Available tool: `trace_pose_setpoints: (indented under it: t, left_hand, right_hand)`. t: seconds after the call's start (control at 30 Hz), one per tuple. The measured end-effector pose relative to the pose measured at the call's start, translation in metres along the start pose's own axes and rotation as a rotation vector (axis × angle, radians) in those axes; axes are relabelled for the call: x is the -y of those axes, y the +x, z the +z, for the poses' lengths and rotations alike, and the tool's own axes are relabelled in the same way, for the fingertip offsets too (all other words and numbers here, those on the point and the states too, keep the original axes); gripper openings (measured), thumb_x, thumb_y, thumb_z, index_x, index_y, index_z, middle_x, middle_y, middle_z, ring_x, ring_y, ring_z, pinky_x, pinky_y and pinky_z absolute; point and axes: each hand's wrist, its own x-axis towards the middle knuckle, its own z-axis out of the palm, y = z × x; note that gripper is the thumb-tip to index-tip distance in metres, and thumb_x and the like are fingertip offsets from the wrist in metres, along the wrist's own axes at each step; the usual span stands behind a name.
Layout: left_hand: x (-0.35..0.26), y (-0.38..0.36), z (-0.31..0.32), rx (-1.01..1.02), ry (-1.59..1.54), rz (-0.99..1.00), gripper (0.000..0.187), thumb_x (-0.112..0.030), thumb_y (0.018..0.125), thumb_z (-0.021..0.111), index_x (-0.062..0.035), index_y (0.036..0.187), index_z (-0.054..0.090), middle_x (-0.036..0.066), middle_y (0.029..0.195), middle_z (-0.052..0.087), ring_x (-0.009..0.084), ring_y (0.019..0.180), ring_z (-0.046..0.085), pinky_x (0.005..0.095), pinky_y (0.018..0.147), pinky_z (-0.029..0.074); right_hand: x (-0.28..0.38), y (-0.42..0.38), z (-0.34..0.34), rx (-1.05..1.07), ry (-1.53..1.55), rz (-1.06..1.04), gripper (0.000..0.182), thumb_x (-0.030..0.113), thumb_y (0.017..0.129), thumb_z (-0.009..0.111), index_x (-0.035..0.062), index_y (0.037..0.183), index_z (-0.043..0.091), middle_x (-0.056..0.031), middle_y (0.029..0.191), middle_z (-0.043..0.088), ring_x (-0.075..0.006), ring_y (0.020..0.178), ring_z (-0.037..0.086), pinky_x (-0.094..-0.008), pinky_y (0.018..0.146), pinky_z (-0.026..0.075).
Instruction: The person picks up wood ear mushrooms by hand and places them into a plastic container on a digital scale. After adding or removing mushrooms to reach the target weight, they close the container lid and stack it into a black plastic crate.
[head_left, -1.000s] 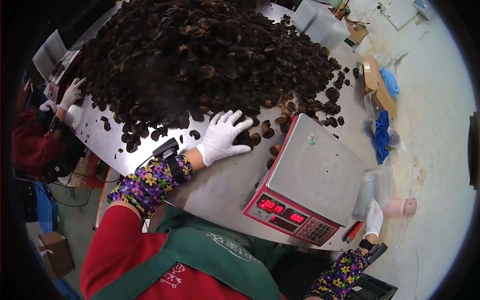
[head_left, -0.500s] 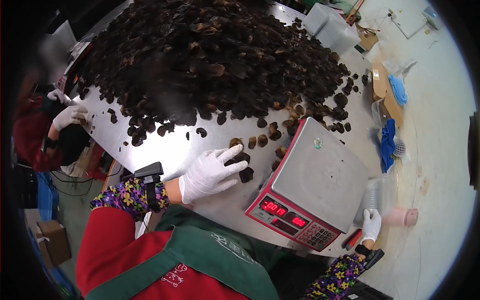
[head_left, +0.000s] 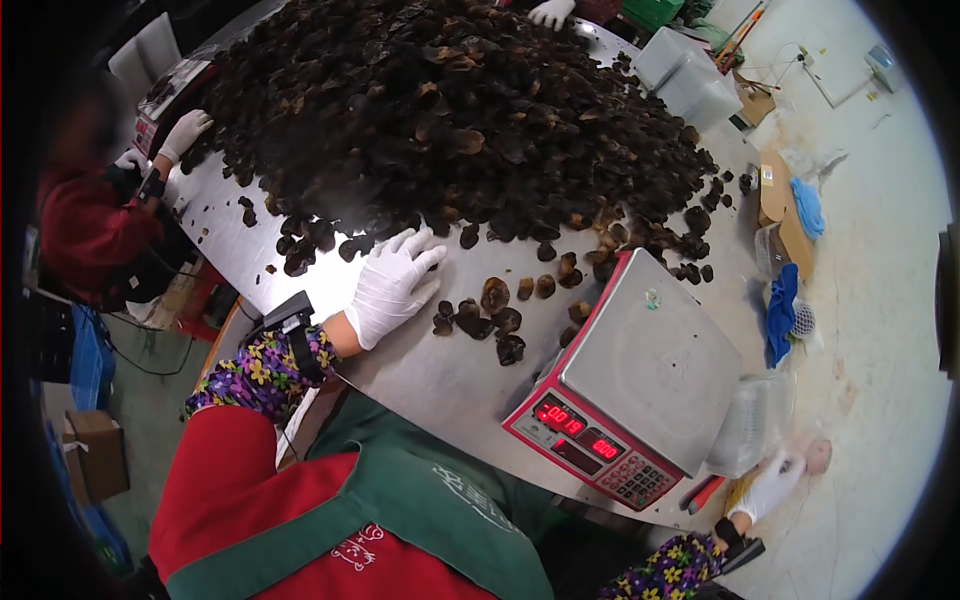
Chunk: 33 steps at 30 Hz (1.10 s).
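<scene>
My left hand [head_left: 393, 285], in a white glove, lies on the metal table with its fingers stretched out toward the near edge of a large heap of dark dried wood ear mushrooms [head_left: 450, 130]. Several loose mushrooms [head_left: 495, 295] are spread just right of it, apart from the heap. My right hand [head_left: 770, 485], also gloved, is at the table's right end, beside a clear plastic container [head_left: 745, 425] and near a pink jar [head_left: 818, 457]. Its fingers look apart, and nothing shows in them. Between my hands stands a red digital scale [head_left: 650, 365] with a bare metal plate.
At the left, a co-worker's gloved hand [head_left: 187, 133] reaches to the heap beside another scale [head_left: 170, 95]. Across the table shows another person's gloved hand [head_left: 551, 13]. Clear plastic boxes [head_left: 690, 80], a cardboard box [head_left: 783, 210] and a blue cloth [head_left: 781, 315] line the right side.
My left hand has moved away from the loose mushrooms, up and left toward the heap. My right hand has shifted right and down, past the plastic container. The left co-worker's hand has moved to the heap.
</scene>
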Motion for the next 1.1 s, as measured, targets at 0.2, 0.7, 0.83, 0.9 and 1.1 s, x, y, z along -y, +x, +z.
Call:
trace_pose_setpoints:
  t: [0.2,0.7,0.83,0.9,1.1]
  left_hand:
    - [-0.004,-0.034,-0.011,0.147,-0.324,0.032,0.026,-0.010,0.082,0.073,-0.0081,0.108,0.068,0.013,0.112,0.065,0.0349,0.096,0.064,0.0441,0.083,0.053]
    - [-0.002,0.064,0.069,0.253,-0.060,0.224,0.021,-0.017,0.087,0.062,-0.0132,0.107,0.067,0.004,0.109,0.067,0.0227,0.113,0.061,0.0378,0.096,0.046]
    - [0.007,0.044,0.057,0.159,0.007,0.420,0.021,-0.017,0.085,0.059,-0.0124,0.103,0.069,0.002,0.113,0.066,0.0218,0.117,0.059,0.0413,0.103,0.043]
    - [0.014,0.031,0.028,0.205,-0.014,0.488,0.022,-0.017,0.084,0.062,-0.0129,0.104,0.070,0.001,0.114,0.067,0.0219,0.114,0.060,0.0395,0.101,0.045]
    - [0.030,-0.007,-0.005,0.292,-0.115,0.202,0.025,-0.015,0.082,0.067,-0.0138,0.107,0.071,0.003,0.113,0.069,0.0261,0.109,0.063,0.0372,0.093,0.050]
  right_hand:
    - [0.122,-0.076,-0.015,0.136,0.186,-0.215,0.013,0.008,0.092,0.067,-0.0002,0.093,0.057,-0.0095,0.087,0.055,-0.0233,0.085,0.055,-0.0344,0.082,0.046]
    - [0.183,-0.183,0.003,0.285,-0.131,-0.618,0.050,0.032,0.084,0.076,0.0146,0.128,0.062,-0.0090,0.134,0.055,-0.0329,0.126,0.052,-0.0630,0.116,0.024]
    - [0.192,-0.200,-0.001,0.247,-0.017,-0.638,0.037,0.030,0.091,0.069,0.0165,0.125,0.063,-0.0074,0.132,0.056,-0.0319,0.125,0.053,-0.0629,0.118,0.022]
    - [0.195,-0.210,0.001,0.297,0.099,-0.660,0.031,0.028,0.092,0.067,0.0161,0.120,0.064,-0.0065,0.128,0.056,-0.0308,0.122,0.055,-0.0625,0.117,0.022]
    - [0.223,-0.235,0.028,0.396,0.476,-0.717,0.025,0.013,0.086,0.070,0.0116,0.111,0.068,-0.0090,0.117,0.063,-0.0304,0.102,0.061,-0.0491,0.094,0.047]
